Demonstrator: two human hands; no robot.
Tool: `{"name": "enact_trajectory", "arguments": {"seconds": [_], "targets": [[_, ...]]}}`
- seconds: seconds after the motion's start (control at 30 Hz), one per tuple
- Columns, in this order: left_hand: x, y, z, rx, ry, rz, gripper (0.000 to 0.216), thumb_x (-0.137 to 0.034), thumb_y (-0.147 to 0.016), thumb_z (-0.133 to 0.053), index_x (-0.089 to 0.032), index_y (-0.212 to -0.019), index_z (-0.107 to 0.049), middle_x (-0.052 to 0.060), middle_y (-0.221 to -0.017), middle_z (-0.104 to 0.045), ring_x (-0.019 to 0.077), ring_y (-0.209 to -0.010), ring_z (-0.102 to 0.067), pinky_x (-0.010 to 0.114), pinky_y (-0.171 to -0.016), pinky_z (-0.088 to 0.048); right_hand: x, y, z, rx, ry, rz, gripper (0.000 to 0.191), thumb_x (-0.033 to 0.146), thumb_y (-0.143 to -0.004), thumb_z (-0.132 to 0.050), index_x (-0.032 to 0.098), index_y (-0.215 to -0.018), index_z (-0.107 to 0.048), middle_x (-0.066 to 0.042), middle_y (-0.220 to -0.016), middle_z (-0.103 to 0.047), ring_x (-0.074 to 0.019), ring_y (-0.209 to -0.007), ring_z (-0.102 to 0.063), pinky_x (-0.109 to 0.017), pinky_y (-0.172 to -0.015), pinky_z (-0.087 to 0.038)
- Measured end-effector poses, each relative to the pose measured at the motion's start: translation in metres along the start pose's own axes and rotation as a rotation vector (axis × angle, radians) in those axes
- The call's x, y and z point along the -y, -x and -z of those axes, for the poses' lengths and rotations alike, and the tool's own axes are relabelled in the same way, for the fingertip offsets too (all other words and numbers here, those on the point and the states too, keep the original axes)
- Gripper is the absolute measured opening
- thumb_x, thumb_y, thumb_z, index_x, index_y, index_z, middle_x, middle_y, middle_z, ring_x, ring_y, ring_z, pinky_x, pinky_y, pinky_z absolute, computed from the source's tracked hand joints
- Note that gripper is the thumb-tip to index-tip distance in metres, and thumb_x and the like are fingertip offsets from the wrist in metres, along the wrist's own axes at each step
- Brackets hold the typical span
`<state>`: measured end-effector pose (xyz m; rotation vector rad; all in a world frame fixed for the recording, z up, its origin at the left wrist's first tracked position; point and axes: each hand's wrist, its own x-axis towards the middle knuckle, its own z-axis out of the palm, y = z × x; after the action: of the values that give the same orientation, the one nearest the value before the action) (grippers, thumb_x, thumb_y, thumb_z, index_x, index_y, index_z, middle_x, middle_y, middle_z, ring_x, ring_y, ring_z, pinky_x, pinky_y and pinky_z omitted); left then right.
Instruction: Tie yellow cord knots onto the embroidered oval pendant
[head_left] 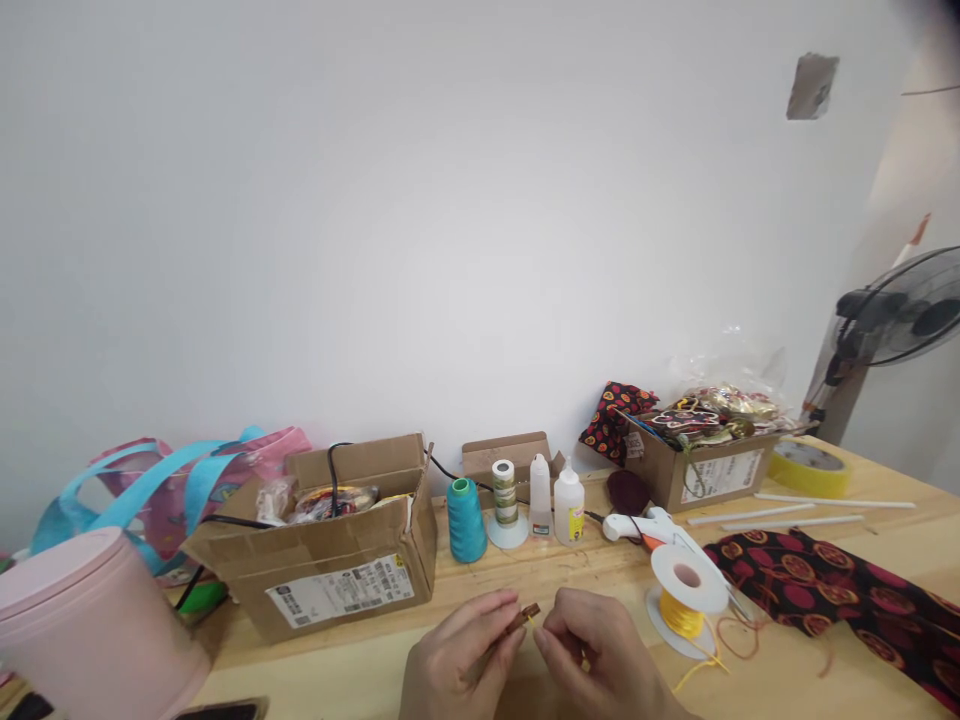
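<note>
At the front middle of the table, my left hand (469, 655) is closed, pinching a small dark brown piece (531, 610) whose kind I cannot make out. Close beside it on the right, my right hand (596, 655) has its fingers pinched on a yellow cord (533, 622) that meets the brown piece. Most of what lies between the fingers is hidden. Right of my hands, a white spool of yellow cord (681, 615) stands on the table, a loose end trailing from it. A white glue gun (660, 535) lies behind that spool.
A cardboard box (337, 590) and pink bin (97, 620) stand left. Behind my hands are a teal thread cone (467, 525), ribbon rolls (505, 500) and two bottles (569, 508). Right are patterned fabric (840, 590), white sticks (791, 523), yellow tape (810, 470) and another filled box (701, 475).
</note>
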<state>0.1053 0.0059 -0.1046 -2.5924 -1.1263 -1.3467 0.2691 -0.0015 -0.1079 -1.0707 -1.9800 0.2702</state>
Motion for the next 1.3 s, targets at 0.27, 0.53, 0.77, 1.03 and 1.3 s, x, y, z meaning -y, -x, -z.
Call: {"name": "enact_trajectory", "arguments": {"seconds": [0.27, 0.53, 0.77, 1.03, 1.3], "targets": [[0.001, 0.0, 0.001, 0.016, -0.033, -0.047, 0.02, -0.017, -0.071, -0.053, -0.021, -0.089, -0.061, 0.004, -0.088, -0.066, 0.0143, -0.077, -0.062, 0.02, -0.068, -0.051, -0.002, 0.002, -0.001, -0.01, -0.013, -0.006, 0.025, 0.023, -0.075, -0.04, 0.016, -0.052, -0.048, 0.003, -0.046, -0.044, -0.0061, -0.043, -0.039, -0.017, -0.042, -0.027], [-0.001, -0.002, 0.004, 0.0, -0.058, -0.076, 0.021, -0.018, -0.072, -0.052, -0.022, -0.092, -0.06, 0.004, -0.088, -0.066, 0.0139, -0.077, -0.062, 0.019, -0.067, -0.051, -0.002, 0.0, -0.001, -0.031, -0.041, 0.024, 0.028, 0.026, -0.077, -0.039, 0.016, -0.054, -0.051, 0.003, -0.046, -0.045, -0.0063, -0.042, -0.039, -0.017, -0.041, -0.028], [-0.002, -0.002, 0.004, -0.016, -0.061, -0.097, 0.021, -0.017, -0.072, -0.051, -0.022, -0.09, -0.06, 0.005, -0.087, -0.066, 0.0144, -0.075, -0.062, 0.019, -0.065, -0.051, -0.005, 0.0, -0.003, -0.044, -0.07, 0.013, 0.025, 0.03, -0.077, -0.043, 0.017, -0.061, -0.057, 0.003, -0.046, -0.049, -0.0066, -0.041, -0.039, -0.017, -0.041, -0.029], [-0.007, -0.004, 0.004, 0.057, 0.001, -0.083, 0.017, -0.015, -0.072, -0.051, -0.019, -0.086, -0.059, 0.004, -0.078, -0.067, 0.0136, -0.071, -0.062, 0.019, -0.063, -0.051, -0.009, 0.002, -0.004, -0.088, -0.095, -0.111, 0.026, 0.036, -0.072, -0.05, 0.016, -0.058, -0.057, 0.003, -0.045, -0.049, -0.0068, -0.04, -0.04, -0.017, -0.038, -0.029], [-0.008, -0.004, 0.003, 0.117, 0.06, -0.058, 0.018, -0.016, -0.075, -0.048, -0.021, -0.09, -0.057, 0.003, -0.079, -0.066, 0.0129, -0.07, -0.061, 0.018, -0.062, -0.05, -0.01, -0.001, -0.004, 0.021, -0.155, -0.09, 0.022, 0.033, -0.075, -0.046, 0.017, -0.073, -0.061, 0.003, -0.047, -0.051, -0.0067, -0.041, -0.038, -0.017, -0.04, -0.03]]}}
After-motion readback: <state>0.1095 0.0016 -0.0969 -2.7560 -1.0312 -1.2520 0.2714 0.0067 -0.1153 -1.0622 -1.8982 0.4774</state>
